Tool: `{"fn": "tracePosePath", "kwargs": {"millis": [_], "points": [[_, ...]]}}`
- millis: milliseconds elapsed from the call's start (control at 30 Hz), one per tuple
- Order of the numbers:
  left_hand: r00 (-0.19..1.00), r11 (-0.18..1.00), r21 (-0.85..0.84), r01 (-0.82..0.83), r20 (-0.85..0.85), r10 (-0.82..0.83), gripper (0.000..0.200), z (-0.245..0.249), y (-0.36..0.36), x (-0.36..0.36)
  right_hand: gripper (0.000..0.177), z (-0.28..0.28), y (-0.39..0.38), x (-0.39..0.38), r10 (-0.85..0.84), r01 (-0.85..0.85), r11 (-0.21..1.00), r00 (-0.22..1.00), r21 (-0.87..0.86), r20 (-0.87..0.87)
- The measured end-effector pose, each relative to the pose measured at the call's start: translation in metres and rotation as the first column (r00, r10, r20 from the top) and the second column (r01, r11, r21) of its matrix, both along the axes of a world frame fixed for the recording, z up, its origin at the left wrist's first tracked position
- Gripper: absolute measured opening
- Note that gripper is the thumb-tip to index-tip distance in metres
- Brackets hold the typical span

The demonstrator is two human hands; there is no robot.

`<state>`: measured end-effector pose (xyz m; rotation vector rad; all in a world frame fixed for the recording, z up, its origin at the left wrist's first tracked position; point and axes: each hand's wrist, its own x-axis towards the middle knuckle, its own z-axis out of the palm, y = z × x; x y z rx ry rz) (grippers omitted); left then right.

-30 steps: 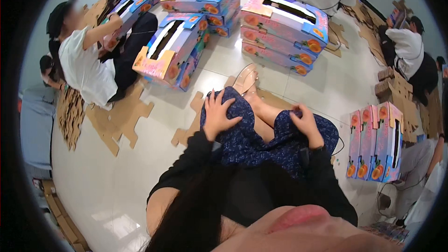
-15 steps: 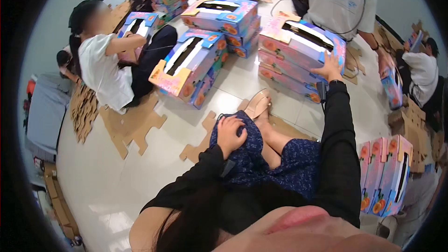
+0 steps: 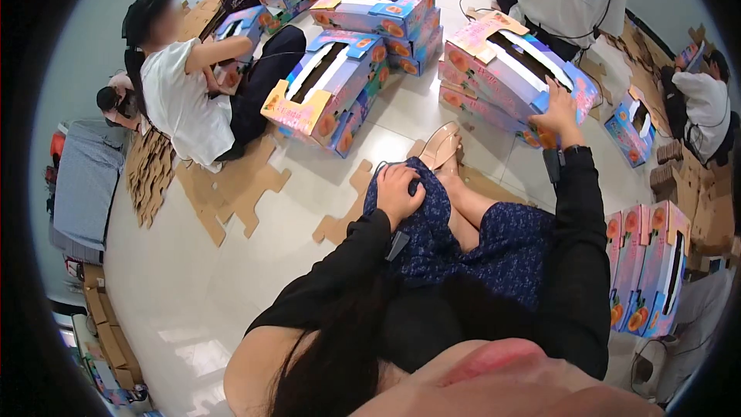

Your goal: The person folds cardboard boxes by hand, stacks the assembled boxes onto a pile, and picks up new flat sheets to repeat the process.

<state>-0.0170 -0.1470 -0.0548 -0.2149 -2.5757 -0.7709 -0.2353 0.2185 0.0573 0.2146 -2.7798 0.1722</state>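
My right hand [image 3: 557, 114] reaches out to a printed cardboard box [image 3: 482, 58] on top of a stack, touching its near right part with fingers spread. This box has a pink and blue fruit print and a long dark slot on top between white flaps. A similar box [image 3: 471, 106] lies beneath it. My left hand [image 3: 399, 194] rests on my knee over a dark blue patterned skirt [image 3: 432, 220], with its fingers spread and nothing held.
More printed boxes [image 3: 328, 81] are stacked ahead on the left, and several stand upright [image 3: 644, 270] at my right. Flat cardboard pieces [image 3: 231, 189] lie on the floor. A person in a white shirt [image 3: 181, 100] handles a box. Other people sit farther back.
The top box under my right hand now sits at a different angle to those below. The view has shifted slightly. At right, a co-worker's hand has left a small box. My left hand stays put.
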Motion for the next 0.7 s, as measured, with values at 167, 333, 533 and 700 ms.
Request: {"fn": "tracePosePath", "kwargs": {"millis": [167,333,533,700], "points": [[0.999,0.999,0.048,0.019,-0.043,-0.017,0.021,-0.001,-0.006,0.001,0.1,0.008,-0.003,0.082,0.022,-0.015,0.978,0.999,-0.208,0.031],[0.999,0.982,0.186,0.015,0.048,-0.025,0.051,0.02,-0.006,0.009,0.073,0.028,-0.013,0.186,0.147,-0.175,0.937,0.983,-0.302,-0.114],[0.949,0.354,0.929,-0.108,0.203,-0.242,0.07,0.024,-0.057,-0.006,0.068,0.054,-0.025,0.279,0.416,-0.424,0.845,0.904,-0.326,-0.097],[0.794,0.236,0.968,-0.084,0.208,-0.571,0.067,0.07,-0.095,0.042,0.068,0.052,-0.053,0.295,0.583,-0.569,0.786,0.812,-0.242,-0.017]]}}
